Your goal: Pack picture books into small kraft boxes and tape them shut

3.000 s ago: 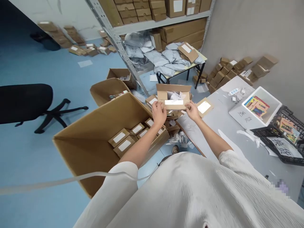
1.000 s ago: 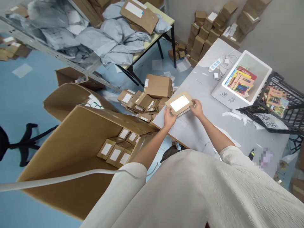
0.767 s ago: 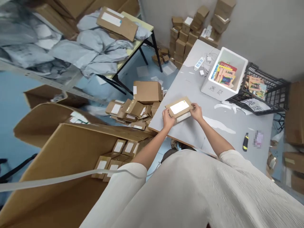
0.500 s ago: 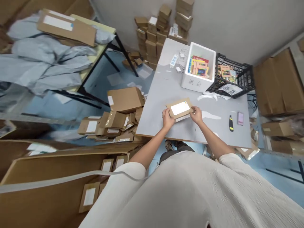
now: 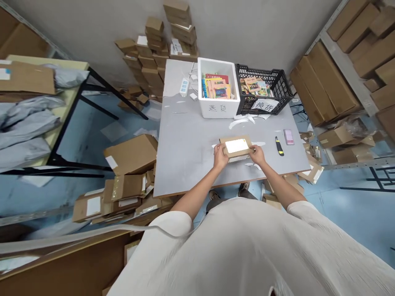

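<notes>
A small flat cardboard box (image 5: 239, 153) with a white label on top is held between both hands, over the front part of the grey table (image 5: 182, 152). My left hand (image 5: 220, 156) grips its left end, fingers closed round the edge. At the opposite end, my right hand (image 5: 256, 155) is closed on the right edge. To the right of the box lie a black and yellow box cutter (image 5: 279, 146) and a pinkish card-like item (image 5: 289, 137).
A white foam box (image 5: 217, 109) of books and a black crate (image 5: 263, 88) of books stand at the table's back. A power strip (image 5: 184, 87) lies at back left. Cardboard boxes (image 5: 129, 154) are heaped left of the table, and a shelf (image 5: 348, 70) stands right.
My view has turned to the right, so the table and crates appear farther left. Both hands still hold the cardboard box, which now looks more level.
</notes>
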Demonstrator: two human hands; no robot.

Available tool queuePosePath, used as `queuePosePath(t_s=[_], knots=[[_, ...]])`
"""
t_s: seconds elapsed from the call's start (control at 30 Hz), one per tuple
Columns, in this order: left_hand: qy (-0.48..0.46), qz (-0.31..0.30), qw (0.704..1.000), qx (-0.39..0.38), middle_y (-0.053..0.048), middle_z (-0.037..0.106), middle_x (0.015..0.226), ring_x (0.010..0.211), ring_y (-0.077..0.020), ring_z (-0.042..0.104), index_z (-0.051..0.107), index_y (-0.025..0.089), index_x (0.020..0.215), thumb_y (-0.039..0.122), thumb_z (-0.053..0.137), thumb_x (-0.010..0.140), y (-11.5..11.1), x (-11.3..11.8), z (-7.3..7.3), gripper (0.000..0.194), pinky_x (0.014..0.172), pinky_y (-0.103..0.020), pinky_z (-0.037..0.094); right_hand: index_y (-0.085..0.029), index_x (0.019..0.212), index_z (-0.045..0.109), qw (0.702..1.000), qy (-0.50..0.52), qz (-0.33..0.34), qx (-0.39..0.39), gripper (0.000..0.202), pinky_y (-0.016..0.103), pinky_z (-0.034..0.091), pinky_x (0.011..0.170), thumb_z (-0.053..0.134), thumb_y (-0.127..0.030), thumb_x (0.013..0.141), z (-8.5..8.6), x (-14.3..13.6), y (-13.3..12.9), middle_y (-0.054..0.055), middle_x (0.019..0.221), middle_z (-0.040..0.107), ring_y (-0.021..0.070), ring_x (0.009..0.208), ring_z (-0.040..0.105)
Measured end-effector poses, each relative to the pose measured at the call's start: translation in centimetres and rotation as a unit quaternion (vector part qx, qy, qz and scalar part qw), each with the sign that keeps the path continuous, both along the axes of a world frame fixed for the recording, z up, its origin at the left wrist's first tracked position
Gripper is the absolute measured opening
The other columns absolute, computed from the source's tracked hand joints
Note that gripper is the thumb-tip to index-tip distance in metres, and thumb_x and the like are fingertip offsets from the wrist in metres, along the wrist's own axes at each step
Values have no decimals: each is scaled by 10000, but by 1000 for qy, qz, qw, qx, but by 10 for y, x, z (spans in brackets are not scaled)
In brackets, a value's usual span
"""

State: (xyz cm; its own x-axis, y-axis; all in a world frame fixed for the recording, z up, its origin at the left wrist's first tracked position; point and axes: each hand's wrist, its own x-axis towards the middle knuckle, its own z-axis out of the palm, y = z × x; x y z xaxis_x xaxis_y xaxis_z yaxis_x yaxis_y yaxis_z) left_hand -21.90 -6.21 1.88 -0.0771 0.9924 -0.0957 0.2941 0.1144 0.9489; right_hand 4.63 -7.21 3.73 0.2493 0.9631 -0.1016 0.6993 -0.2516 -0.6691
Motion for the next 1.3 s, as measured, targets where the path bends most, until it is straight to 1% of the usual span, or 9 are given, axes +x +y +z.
queuePosePath(t_s=[0.13, 0.3, 0.43, 0.6, 0.77, 0.9, 1.03, 1.2, 1.3], knots=[[13, -22, 1000, 16, -102, 607, 1544, 1493, -292, 609, 674, 295, 1306, -43, 662, 759, 5, 38, -8, 643, 1276, -488, 549, -239, 1118, 750, 1000, 26, -13, -13, 337, 510, 591, 1136, 655, -254, 795, -8, 39, 1, 101, 1225, 741, 303, 1121, 704], [19, -17, 1000, 14, -93, 592, 1561, 1484, -291, 614, 661, 307, 1356, -28, 675, 770, 14, 89, -17, 675, 1299, -495, 524, -237, 1103, 757, 999, 38, -12, -17, 306, 504, 585, 1161, 674, -269, 810, -18, 88, 10, 108, 1260, 731, 298, 1137, 715], [34, -3, 999, 4, -109, 563, 1571, 1507, -304, 588, 644, 303, 1398, -18, 652, 777, 17, 114, -25, 699, 1317, -504, 508, -231, 1132, 756, 998, 55, 10, -37, 306, 506, 589, 1167, 691, -269, 835, -27, 116, 12, 115, 1294, 719, 283, 1094, 727], [77, 17, 996, -28, -150, 581, 1547, 1526, -336, 564, 626, 283, 1456, 63, 697, 829, 13, 120, -27, 668, 1322, -525, 492, -224, 1204, 747, 992, 93, 57, -57, 336, 482, 634, 1088, 654, -241, 882, -34, 135, 13, 114, 1326, 714, 238, 963, 737], [126, 30, 986, -106, -172, 583, 1611, 1587, -352, 521, 583, 285, 1526, 138, 722, 883, 22, 119, -16, 674, 1322, -542, 466, -220, 1193, 746, 988, 117, 76, -69, 334, 477, 622, 1103, 666, -244, 869, -35, 140, 31, 103, 1260, 745, 243, 1006, 739], [127, 43, 982, -132, -174, 576, 1638, 1582, -342, 528, 543, 285, 1563, 182, 745, 891, 44, 119, -11, 709, 1341, -533, 431, -245, 1232, 745, 985, 147, 63, -61, 367, 496, 610, 1141, 685, -283, 872, -32, 134, 50, 107, 1352, 762, 283, 1161, 731], [118, 55, 980, -148, -188, 574, 1650, 1561, -368, 549, 522, 269, 1590, 217, 773, 873, 65, 118, -13, 762, 1331, -553, 439, -259, 1390, 701, 979, 185, 50, -72, 528, 503, 610, 1163, 714, -304, 864, -29, 125, 66, 95, 1428, 768, 304, 1285, 719], [75, 46, 977, -195, -169, 686, 1519, 1447, -399, 646, 445, 295, 1666, 229, 804, 843, 73, 119, -18, 900, 1240, -577, 520, -250, 1524, 629, 971, 219, 22, -90, 693, 503, 596, 1197, 743, -317, 844, -28, 116, 76, 118, 1483, 757, 307, 1326, 730], [78, 55, 975, -199, -170, 677, 1536, 1424, -391, 662, 400, 289, 1710, 216, 785, 856, 75, 122, -13, 940, 1225, -559, 531, -240, 1542, 621, 972, 218, 0, -84, 711, 498, 594, 1197, 753, -342, 850, -24, 114, 82, 140, 1494, 751, 313, 1329, 733]])
